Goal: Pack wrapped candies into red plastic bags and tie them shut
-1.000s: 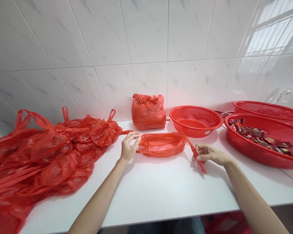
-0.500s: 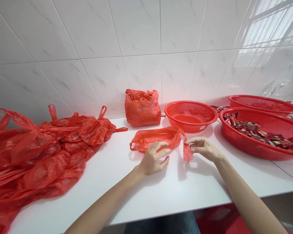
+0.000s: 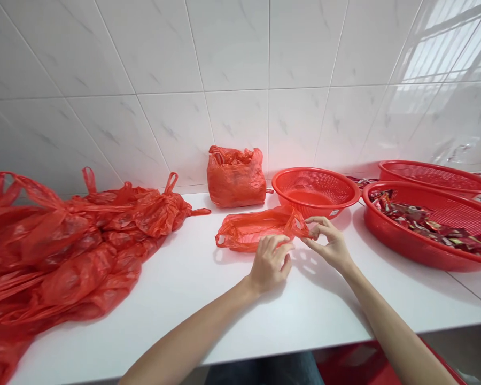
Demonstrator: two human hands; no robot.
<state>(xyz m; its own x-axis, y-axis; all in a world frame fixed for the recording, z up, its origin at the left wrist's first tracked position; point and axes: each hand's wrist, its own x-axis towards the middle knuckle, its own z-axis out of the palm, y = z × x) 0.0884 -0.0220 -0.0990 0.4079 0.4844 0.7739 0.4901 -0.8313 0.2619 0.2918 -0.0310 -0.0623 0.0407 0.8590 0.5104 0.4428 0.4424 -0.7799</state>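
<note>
A thin red plastic bag (image 3: 244,230) lies on the white table with its mouth spread and a loop handle at each end. My right hand (image 3: 332,247) pinches the handle at the bag's right end between thumb and fingertips. Just in front of the bag's right part, my left hand (image 3: 269,266) is held with fingers bent and thumb apart. Its fingertips are at the bag's near edge, and whether they touch it I cannot tell.
Behind stands a filled red bag (image 3: 236,179), beside a red mesh basket (image 3: 292,200). At right, a larger red basket (image 3: 396,243) holds dark red wrapped packets (image 3: 428,222), with another basket (image 3: 436,179) behind. Several knotted red bags (image 3: 76,251) are heaped at left.
The right handle, hanging down toward me before, is now lifted toward the bag's end by my right hand. My left hand has moved right, along the near edge.
</note>
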